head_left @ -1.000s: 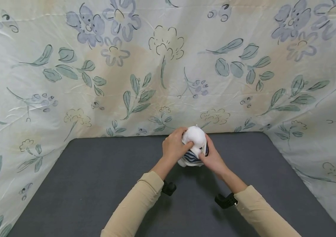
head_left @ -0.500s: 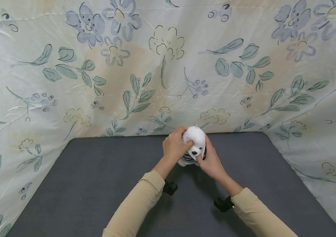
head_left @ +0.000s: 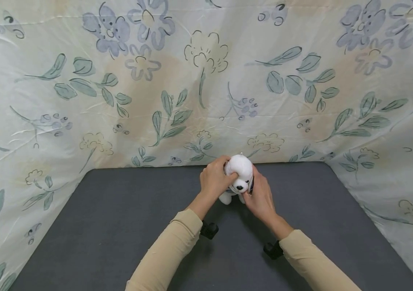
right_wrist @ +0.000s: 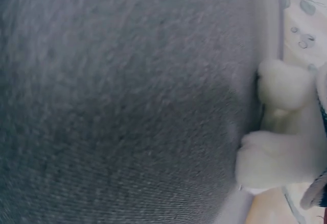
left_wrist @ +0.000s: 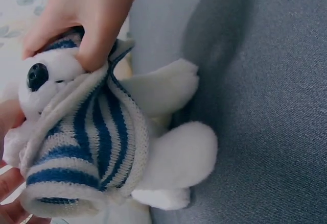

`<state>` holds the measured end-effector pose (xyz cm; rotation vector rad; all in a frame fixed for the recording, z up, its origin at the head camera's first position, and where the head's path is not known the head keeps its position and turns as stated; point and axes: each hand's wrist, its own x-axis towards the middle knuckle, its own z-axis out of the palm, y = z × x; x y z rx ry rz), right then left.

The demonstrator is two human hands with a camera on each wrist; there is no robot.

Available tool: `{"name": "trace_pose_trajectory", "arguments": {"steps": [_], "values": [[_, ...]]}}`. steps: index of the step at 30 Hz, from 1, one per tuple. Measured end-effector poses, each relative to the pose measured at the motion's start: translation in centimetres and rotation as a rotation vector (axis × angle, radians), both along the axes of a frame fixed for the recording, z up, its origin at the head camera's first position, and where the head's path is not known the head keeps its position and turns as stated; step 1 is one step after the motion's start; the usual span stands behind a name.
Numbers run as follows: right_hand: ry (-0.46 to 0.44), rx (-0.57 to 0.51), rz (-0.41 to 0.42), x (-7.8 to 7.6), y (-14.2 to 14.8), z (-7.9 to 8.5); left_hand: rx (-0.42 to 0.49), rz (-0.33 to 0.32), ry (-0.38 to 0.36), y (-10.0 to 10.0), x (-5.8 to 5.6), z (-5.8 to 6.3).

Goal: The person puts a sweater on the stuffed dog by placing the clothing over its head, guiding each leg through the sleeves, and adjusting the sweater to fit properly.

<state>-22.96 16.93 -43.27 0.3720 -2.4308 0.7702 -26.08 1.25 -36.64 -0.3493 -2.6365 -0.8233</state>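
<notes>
White plush wears striped knitwear, unclear outside left-wrist view.

Left hand near right hand (thumbs inward)

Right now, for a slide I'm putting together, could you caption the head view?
Left grip and right grip hold a plush dog at a grey table, floral cloth behind.

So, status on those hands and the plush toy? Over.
Left hand and right hand gripping plush toy. Striped knit garment on it. Hands partly hide it.
</notes>
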Motion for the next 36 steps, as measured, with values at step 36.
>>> {"name": "trace_pose_trajectory", "arguments": {"steps": [36], "values": [[-0.245,0.005,0.196,0.0,2.7,2.5,0.033,-0.073,-0.102,-0.7,0.1,0.6]]}}
